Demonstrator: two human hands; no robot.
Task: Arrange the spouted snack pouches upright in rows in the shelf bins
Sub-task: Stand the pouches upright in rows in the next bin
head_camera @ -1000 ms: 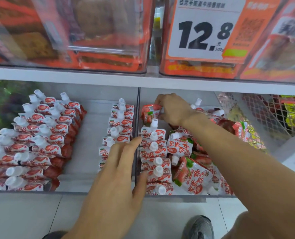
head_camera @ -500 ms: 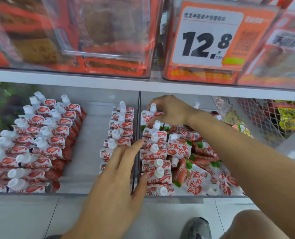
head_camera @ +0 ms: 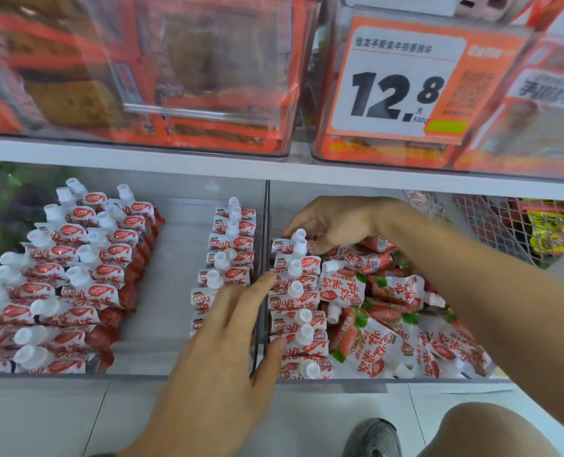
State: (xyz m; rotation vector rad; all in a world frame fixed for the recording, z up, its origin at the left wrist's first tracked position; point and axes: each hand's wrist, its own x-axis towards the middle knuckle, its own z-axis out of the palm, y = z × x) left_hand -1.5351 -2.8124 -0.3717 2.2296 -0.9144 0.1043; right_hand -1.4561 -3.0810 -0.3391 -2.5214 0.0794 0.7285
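Observation:
White and red spouted pouches fill two clear shelf bins. The left bin [head_camera: 175, 291] holds two upright rows [head_camera: 72, 275] at its left and one row [head_camera: 227, 245] by the divider [head_camera: 267, 209]. The right bin [head_camera: 405, 379] has one upright row [head_camera: 295, 291] along the divider and a loose pile [head_camera: 389, 311] lying flat beside it. My right hand [head_camera: 333, 222] reaches to the back and its curled fingers grip the rearmost pouch [head_camera: 290, 244] of that row. My left hand [head_camera: 227, 341] lies flat across the divider, thumb against the front pouches.
Above hangs a shelf edge [head_camera: 274, 166] with clear bins of orange snack packs and a price tag [head_camera: 396, 84] reading 12.8. A wire mesh basket [head_camera: 504, 225] stands to the right. My shoe [head_camera: 376, 437] and knee [head_camera: 488, 430] show on the tiled floor below.
My right hand has brought a pouch down and set it upright at the back end of the right bin's row. My left hand has stayed flat over the divider.

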